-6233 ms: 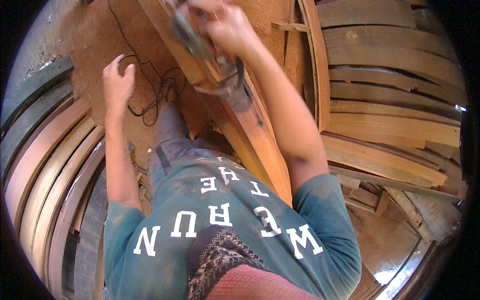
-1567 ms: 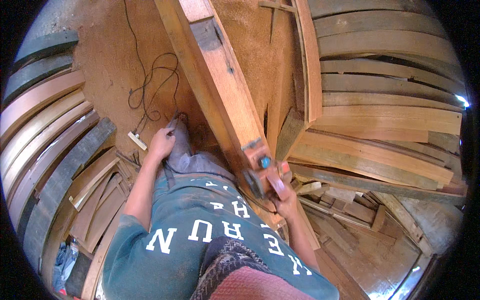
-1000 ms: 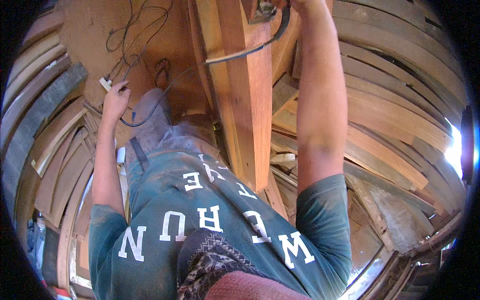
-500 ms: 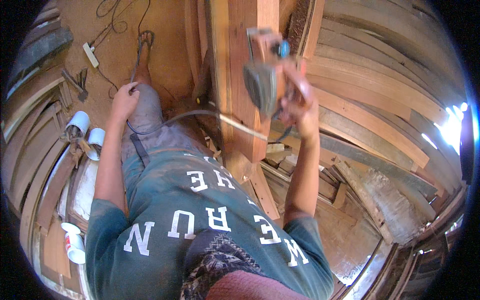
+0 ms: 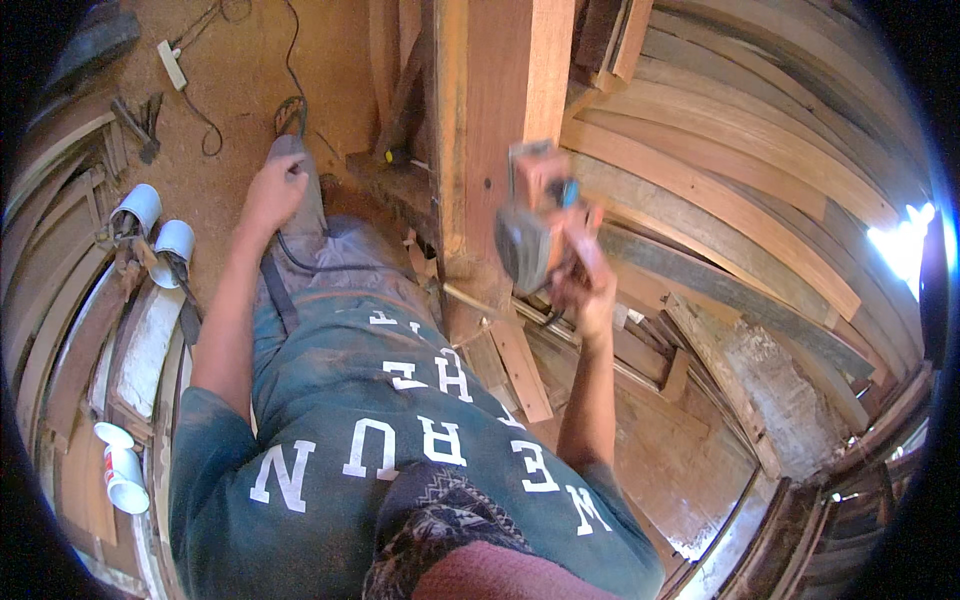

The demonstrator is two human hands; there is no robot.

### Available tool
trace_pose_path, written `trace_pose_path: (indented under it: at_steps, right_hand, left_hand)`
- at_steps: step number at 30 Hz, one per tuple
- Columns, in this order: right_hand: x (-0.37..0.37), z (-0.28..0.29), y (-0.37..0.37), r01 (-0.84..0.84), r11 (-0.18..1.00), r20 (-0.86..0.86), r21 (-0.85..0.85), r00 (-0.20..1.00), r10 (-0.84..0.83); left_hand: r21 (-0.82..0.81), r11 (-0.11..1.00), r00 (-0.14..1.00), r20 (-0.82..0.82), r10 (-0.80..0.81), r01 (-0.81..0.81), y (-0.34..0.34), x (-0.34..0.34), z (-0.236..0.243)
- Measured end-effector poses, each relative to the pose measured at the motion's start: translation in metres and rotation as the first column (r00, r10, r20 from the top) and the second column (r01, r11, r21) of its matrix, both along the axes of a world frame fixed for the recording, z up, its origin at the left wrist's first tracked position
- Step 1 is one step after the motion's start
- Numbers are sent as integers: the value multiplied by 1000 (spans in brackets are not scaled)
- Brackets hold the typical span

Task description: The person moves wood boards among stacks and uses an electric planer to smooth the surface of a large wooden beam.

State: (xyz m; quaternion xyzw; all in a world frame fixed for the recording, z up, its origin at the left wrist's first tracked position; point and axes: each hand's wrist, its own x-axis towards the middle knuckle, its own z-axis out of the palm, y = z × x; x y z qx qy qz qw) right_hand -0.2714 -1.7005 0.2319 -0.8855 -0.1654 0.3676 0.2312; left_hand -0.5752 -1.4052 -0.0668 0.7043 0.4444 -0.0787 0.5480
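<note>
An orange-and-grey power tool, which looks like an electric hand planer (image 5: 525, 235), is blurred by motion. My right hand (image 5: 583, 290) is wrapped round its rear handle. The tool is over the near end of a long reddish timber beam (image 5: 488, 110); whether they touch I cannot tell. Beside my knee, my left hand (image 5: 273, 192) is closed, apparently on the dark power cord (image 5: 340, 268). That cord runs from the floor past my foot, comes out below the left hand and crosses my lap toward the tool.
Planks (image 5: 690, 140) are stacked along the right. A white power strip (image 5: 172, 65) lies on the brown floor at far left. Two white cans (image 5: 137, 208) stand among wood pieces at left, with a white tub (image 5: 125, 480) nearer. Offcuts (image 5: 520, 370) lie below the beam.
My right hand has brought the tool nearer to me along the beam. My left hand has shifted slightly right, and the cord between the hands hangs lower.
</note>
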Motion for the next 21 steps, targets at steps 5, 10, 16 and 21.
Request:
trace_pose_path:
  at_steps: [5,10,16,21]
  right_hand:
    - [77,-24,168,-289,917,233,273,945,228]
    - [142,-31,336,-167,854,93,493,986,139]
    - [188,-45,423,-154,773,-61,615,969,241]
    - [159,-43,369,-189,753,-53,630,957,285]
  left_hand:
    - [40,998,999,-6,41,-41,28,-1,-15]
    - [6,999,997,-72,41,-41,45,6,-8]
    - [-7,994,987,-120,104,-106,57,-7,-9]
    - [53,986,981,-105,161,-156,38,-34,-25]
